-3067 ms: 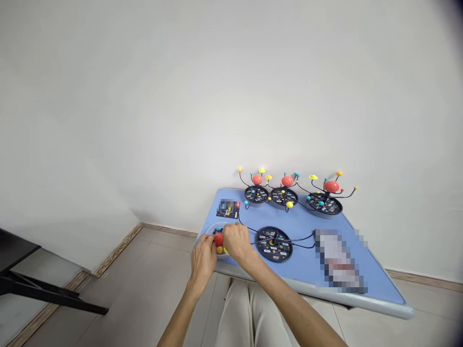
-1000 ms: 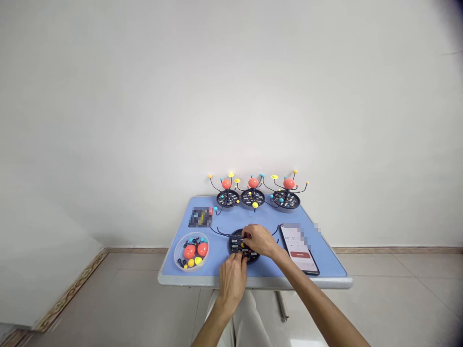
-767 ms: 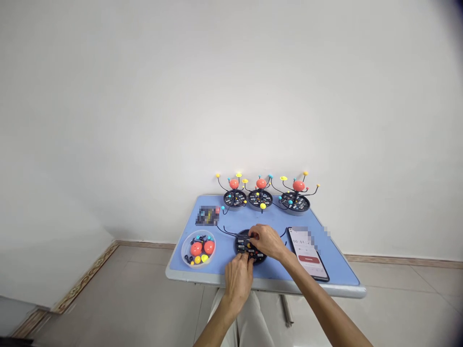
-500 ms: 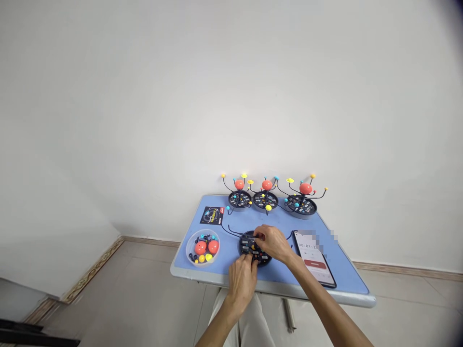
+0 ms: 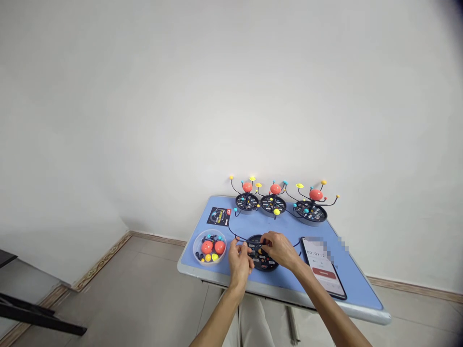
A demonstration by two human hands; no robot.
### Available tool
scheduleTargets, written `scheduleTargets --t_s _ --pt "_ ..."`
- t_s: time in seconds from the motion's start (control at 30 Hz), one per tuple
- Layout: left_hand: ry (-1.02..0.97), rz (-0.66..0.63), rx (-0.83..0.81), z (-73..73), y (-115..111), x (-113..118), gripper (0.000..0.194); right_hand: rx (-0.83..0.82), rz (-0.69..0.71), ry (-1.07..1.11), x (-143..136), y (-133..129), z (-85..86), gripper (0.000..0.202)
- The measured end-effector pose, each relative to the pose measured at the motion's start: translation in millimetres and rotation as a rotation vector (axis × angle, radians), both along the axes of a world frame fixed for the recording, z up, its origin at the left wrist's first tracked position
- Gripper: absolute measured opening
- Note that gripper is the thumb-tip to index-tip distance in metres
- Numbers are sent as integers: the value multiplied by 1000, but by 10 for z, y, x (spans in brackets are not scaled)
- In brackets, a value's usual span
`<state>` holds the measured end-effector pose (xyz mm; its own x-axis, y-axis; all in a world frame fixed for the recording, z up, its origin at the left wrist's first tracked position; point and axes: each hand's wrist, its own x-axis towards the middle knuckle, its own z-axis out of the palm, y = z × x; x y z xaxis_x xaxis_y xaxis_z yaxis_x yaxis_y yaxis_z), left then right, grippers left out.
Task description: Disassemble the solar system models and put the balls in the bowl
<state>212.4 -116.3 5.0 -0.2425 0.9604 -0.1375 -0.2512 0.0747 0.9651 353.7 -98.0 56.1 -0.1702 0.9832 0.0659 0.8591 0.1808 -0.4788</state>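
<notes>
A round black base (image 5: 265, 265) with printed labels lies near the table's front edge, below my hands. My right hand (image 5: 280, 248) is over its upper right part, thumb and fingers pinched on a thin black rod. At the base's left side is my left hand (image 5: 239, 260), its fingers bent at the black curved rods (image 5: 233, 231) that stick out to the left. The fingertips appear closed on one rod, partly hiding it. More rod ends (image 5: 298, 242) show to the right of my right hand.
A clear round tub (image 5: 195, 248) holds red balls, small coloured balls and black connectors. Behind it lies a black printed card (image 5: 213, 217). Three finished planet models (image 5: 247, 187) (image 5: 275, 189) (image 5: 316, 194) stand along the wall. A phone (image 5: 323, 272) with a timer lies at right.
My left hand has moved from the front of the base up to the rods at its left. My right hand stays pinched over the base. The whole view has shifted slightly.
</notes>
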Motion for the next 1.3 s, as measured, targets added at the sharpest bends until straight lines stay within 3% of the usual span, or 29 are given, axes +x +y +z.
scheduleTargets --t_s 0.27,0.47,0.77,0.87,0.97,1.03,1.1,1.3 --pt "-123 48 111 82 146 15 43 14 3 -44 -4 -26 63 21" --pt "-157 16 55 51 160 2 37 -1 5 -22 -19 -26 22 26" --pt "-110 -30 -7 8 115 22 47 6 19 -8 -23 -23 -35 24" --pt "109 -110 -6 -7 -41 73 40 8 18 15 -16 -13 -41 24" --pt "603 -242 191 12 -259 116 20 -4 12 26 -13 -11 -33 24" --pt "937 -349 287 50 -383 132 20 -8 -3 26 -13 -19 -11 24" --pt "1159 -443 257 93 -458 138 24 -1 -21 38 -11 -32 19 24" --pt "1317 -497 188 119 -462 131 33 39 -38 125 7 -58 73 20"
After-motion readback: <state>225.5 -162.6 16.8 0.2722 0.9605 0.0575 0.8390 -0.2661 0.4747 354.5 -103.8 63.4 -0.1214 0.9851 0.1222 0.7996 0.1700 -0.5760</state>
